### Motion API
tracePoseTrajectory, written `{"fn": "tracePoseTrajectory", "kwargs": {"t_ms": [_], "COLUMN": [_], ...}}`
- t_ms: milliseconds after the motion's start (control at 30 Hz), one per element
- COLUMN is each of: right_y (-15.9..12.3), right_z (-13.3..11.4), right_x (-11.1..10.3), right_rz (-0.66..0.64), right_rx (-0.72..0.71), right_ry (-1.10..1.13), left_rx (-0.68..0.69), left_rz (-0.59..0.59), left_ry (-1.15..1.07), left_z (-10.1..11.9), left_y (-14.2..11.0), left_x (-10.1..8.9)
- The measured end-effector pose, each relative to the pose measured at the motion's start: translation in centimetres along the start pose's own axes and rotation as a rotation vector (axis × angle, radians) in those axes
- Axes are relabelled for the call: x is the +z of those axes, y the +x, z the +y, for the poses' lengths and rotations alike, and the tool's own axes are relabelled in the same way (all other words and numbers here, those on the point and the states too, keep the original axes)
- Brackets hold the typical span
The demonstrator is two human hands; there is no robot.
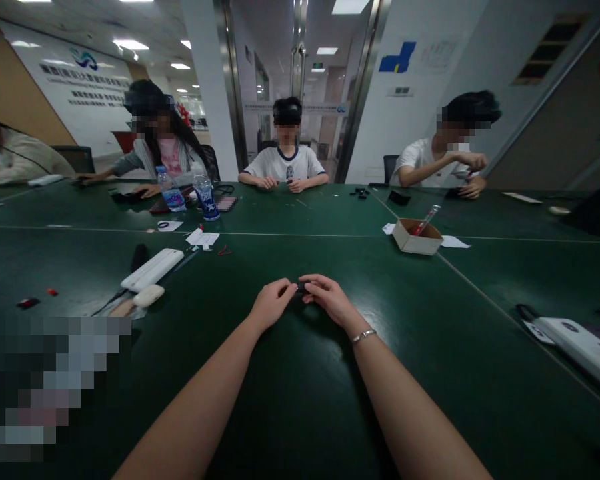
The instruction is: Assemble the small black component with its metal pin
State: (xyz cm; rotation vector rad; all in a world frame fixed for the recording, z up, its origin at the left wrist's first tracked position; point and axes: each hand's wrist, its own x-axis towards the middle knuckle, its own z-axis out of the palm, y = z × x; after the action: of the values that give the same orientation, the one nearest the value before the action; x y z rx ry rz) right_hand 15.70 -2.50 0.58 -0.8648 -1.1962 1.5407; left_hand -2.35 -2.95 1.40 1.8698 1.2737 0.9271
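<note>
Both my hands meet over the dark green table (300, 387) in the middle of the view. My left hand (273, 303) is curled, its fingertips pinching a small dark object (301, 288) that I cannot identify. My right hand (327, 298), with a silver bracelet (363, 335) on the wrist, is also closed, its fingers pinching the same small object from the other side. The object is mostly hidden between the fingertips.
A white case (153, 269) and a pale oval thing (149, 295) lie to the left. A small cardboard box (417, 236) with a red pen stands at the right. Two water bottles (206, 193) stand further back. A white box (583, 347) lies at the right edge. Several people sit across the table.
</note>
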Motion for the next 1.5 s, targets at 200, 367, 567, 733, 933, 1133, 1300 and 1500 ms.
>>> {"fn": "tracePoseTrajectory", "kwargs": {"t_ms": [200, 367, 567, 733, 933, 1133, 1300, 1500], "right_y": [0.06, 0.24, 0.40, 0.36, 0.38, 0.28, 0.30, 0.29], "right_z": [0.01, 0.20, 0.45, 0.34, 0.34, 0.28, 0.33, 0.33], "right_x": [0.10, 0.02, -0.01, 0.04, 0.01, 0.08, 0.05, -0.02], "right_rz": [0.008, 0.022, 0.039, 0.038, 0.031, 0.035, 0.043, 0.035], "right_rx": [-0.026, -0.028, -0.032, -0.030, -0.027, -0.034, -0.032, -0.033], "right_ry": [-0.013, -0.020, -0.006, -0.005, 0.009, 0.006, 0.011, 0.012], "left_rx": [-0.045, -0.093, -0.060, -0.087, -0.098, -0.083, -0.055, -0.062], "left_rz": [-0.011, -0.032, -0.009, -0.051, -0.032, -0.030, -0.019, -0.007], "left_ry": [-0.037, -0.123, -0.077, -0.041, -0.045, -0.058, -0.049, -0.072], "left_z": [-0.29, -0.35, -0.43, -0.54, -0.59, -0.66, -0.87, -1.04], "left_y": [0.09, 0.16, 0.22, 0.29, 0.20, 0.19, 0.27, 0.30], "left_x": [0.06, 0.10, 0.11, 0.15, 0.16, 0.15, 0.29, 0.43]}}
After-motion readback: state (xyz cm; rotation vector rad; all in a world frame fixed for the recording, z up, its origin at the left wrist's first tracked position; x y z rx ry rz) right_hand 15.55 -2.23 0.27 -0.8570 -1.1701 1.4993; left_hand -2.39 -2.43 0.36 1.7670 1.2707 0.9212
